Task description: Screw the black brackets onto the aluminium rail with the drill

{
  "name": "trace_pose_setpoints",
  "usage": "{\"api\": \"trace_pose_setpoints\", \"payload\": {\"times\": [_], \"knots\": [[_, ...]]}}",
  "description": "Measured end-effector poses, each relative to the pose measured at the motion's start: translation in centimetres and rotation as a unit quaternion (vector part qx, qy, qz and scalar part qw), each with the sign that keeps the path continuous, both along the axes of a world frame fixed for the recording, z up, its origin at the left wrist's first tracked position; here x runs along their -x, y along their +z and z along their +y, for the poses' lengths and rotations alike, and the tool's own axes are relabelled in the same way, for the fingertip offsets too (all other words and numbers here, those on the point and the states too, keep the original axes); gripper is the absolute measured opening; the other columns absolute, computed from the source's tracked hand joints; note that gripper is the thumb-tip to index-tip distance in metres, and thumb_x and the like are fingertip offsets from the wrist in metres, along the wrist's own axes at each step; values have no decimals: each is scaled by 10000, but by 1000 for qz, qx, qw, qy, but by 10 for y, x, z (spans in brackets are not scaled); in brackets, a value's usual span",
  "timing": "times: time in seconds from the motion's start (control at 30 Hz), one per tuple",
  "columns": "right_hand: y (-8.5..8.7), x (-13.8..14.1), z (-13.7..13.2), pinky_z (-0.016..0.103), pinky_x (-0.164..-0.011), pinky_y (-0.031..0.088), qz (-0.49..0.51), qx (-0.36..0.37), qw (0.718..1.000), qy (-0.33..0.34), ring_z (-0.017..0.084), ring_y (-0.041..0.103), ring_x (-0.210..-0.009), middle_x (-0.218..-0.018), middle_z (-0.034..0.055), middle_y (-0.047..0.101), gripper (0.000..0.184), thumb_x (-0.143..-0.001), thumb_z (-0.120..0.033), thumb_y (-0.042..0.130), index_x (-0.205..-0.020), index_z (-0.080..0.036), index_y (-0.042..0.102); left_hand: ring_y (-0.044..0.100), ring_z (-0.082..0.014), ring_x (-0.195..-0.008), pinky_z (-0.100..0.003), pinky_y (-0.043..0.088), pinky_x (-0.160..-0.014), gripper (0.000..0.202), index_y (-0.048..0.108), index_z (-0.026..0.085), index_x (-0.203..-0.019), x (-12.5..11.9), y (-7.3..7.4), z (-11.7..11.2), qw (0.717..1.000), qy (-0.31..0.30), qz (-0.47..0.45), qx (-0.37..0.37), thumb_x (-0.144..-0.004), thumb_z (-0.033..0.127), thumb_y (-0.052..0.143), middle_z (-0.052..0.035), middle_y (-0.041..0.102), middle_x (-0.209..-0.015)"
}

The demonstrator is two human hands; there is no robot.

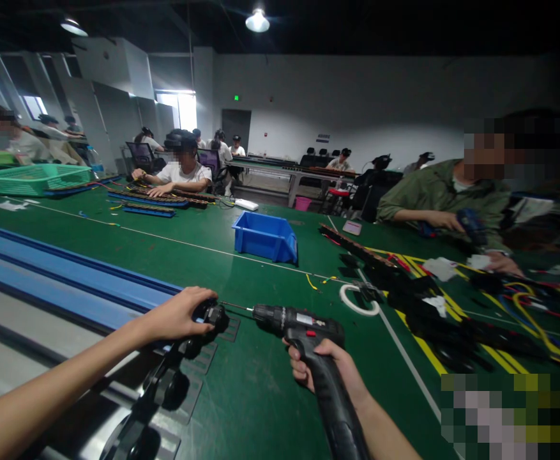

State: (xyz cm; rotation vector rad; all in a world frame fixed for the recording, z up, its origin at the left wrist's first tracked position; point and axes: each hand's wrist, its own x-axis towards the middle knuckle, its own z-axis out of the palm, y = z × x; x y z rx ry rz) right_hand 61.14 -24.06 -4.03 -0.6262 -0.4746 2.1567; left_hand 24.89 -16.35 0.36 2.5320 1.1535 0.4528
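My right hand is closed round the grip of a black cordless drill. Its long thin bit points left, toward a black knob-like part at the end of a blue and silver rail. Fingers and thumb of my left hand are wrapped over that part. From this angle I cannot tell whether the bit's tip touches it. More black roller-like parts and grey slotted plates line the rail ends nearer to me.
Long blue and silver rails cover the left of the green table. Beyond the drill stands a blue bin. A white ring, cables and dark strips lie to the right, where a co-worker holds another drill. A green basket sits far left.
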Motion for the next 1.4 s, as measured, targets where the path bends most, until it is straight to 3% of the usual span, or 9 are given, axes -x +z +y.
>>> {"api": "trace_pose_setpoints", "payload": {"times": [1.13,1.4], "knots": [[-1,5,1,291,-711,428,-22,-9,1000,11,158,564,-695,-864,94,616,489,-682,-252,595,-1113,-22,616,535,-279,-1114,-412,417,-964,577,512,237,-1295,2,-5,1,1000,-4,-6,-16,-783,450,672,-87,595,-1208],[-1,8,-2,283,-749,456,-34,-25,999,-4,171,600,-748,-894,121,652,421,-718,-215,576,-1089,-26,641,534,-282,-1119,-408,417,-962,579,519,235,-1291,1,-3,0,1000,2,-5,-12,-775,451,668,-87,599,-1207]]}}
